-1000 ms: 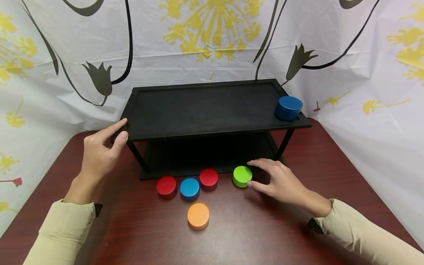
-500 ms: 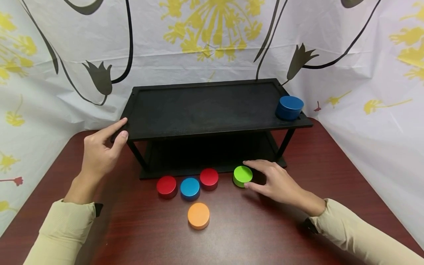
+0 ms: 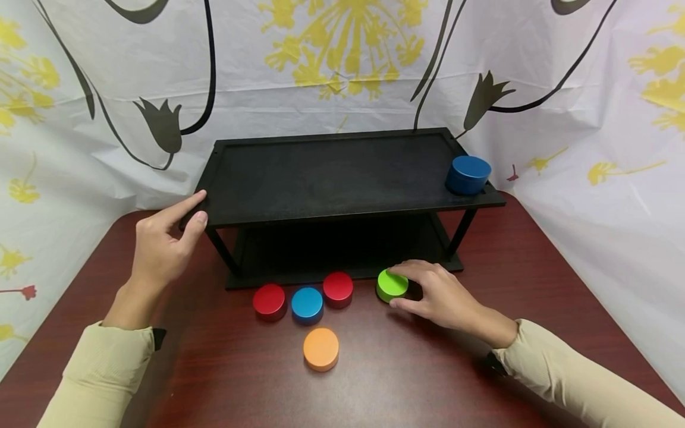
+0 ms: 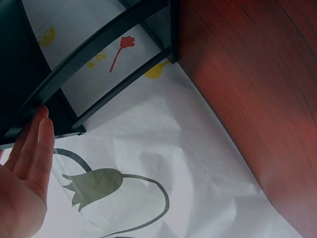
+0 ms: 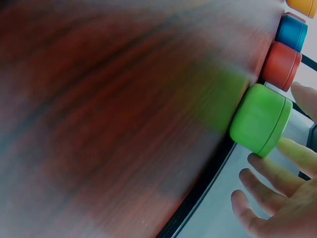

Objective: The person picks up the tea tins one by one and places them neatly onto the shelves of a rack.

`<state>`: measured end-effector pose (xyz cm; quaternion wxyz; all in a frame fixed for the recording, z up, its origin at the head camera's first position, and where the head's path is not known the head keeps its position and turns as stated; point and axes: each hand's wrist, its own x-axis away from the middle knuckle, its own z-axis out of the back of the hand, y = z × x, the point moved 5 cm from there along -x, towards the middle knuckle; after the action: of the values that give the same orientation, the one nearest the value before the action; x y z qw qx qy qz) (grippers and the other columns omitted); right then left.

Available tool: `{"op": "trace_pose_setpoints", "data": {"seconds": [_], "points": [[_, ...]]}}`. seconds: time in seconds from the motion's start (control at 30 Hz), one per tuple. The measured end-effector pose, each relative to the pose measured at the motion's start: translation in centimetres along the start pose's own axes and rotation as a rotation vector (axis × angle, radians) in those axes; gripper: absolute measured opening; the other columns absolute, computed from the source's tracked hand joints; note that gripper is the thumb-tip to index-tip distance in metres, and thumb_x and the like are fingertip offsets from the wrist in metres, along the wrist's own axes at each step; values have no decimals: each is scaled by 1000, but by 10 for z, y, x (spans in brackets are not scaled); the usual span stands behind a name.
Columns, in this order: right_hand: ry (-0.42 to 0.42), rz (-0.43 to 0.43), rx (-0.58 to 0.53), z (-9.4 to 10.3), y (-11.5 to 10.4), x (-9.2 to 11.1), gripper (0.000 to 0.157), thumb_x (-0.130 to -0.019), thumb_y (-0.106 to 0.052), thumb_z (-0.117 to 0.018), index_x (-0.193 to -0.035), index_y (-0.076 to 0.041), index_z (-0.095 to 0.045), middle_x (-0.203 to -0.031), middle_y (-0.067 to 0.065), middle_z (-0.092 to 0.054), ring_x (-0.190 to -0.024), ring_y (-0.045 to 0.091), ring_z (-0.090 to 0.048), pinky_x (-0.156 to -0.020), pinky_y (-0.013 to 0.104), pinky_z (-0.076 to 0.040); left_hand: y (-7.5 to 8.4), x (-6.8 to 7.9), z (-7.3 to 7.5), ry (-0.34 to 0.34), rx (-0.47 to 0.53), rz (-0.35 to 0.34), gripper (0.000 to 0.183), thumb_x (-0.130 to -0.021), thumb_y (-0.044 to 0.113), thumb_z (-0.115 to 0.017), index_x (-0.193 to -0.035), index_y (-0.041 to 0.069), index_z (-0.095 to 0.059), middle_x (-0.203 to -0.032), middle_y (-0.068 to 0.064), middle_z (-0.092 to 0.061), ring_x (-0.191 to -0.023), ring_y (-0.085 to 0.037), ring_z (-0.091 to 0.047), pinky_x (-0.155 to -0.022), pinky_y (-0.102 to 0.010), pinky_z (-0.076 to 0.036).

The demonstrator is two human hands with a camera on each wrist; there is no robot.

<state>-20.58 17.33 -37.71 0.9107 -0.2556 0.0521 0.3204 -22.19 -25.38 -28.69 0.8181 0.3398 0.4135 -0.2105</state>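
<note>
In the head view my right hand [image 3: 444, 294] reaches round the right side of a small green round tin [image 3: 392, 286], which sits on the table before the shelf. Its thumb is at the tin's near side and the index finger overlaps the lid. The right wrist view shows the thumb apart from the green tin [image 5: 260, 119], the other fingers spread close to its lid. My left hand [image 3: 160, 246] holds the front left corner of a black two-tier shelf [image 3: 321, 172], thumb and index finger at the top edge, other fingers [image 4: 39, 148] against the board from below.
Left of the green tin stand a red tin [image 3: 338, 289], a blue tin [image 3: 307, 305] and another red tin [image 3: 270, 302]. An orange tin [image 3: 321, 349] is nearer on the table [image 3: 241, 380]. A larger blue tin [image 3: 468, 175] stands on the shelf's right end. A patterned curtain [image 3: 241, 89] hangs behind.
My right hand has moved left, bringing its thumb and fingertips from beside the green tin to round its right side. The left hand and the tins have stayed in place.
</note>
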Motion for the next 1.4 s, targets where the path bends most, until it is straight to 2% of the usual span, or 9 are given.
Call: {"op": "trace_pose_setpoints", "data": {"seconds": [0.67, 1.1, 1.4], "points": [[-9, -18, 13, -3, -1, 0, 46, -85, -32, -79, -126, -13, -68, -121, 0, -65, -113, 17, -59, -93, 43, -51, 2, 0, 1, 17, -15, -5, 33, -91, 15, -64, -120, 3, -73, -70, -14, -68, -55, 0, -34, -57, -17, -29], [-5, -20, 5, -3, -2, 2, 46, -83, -31, -81, -124, -14, -69, -118, -2, -66, -110, 15, -59, -91, 41, -51, 3, 1, 1, 20, -4, -7, 33, -90, 15, -64, -120, 5, -73, -71, -14, -68, -57, 1, -37, -59, -16, -30], [7, -2, -11, 8, -9, 1, 47, -81, -31, -83, -122, -12, -69, -115, -2, -66, -108, 16, -59, -90, 42, -52, 2, 0, 1, 21, 1, -6, 33, -90, 16, -64, -120, 5, -73, -76, -16, -71, -57, 1, -38, -60, -16, -31]]}}
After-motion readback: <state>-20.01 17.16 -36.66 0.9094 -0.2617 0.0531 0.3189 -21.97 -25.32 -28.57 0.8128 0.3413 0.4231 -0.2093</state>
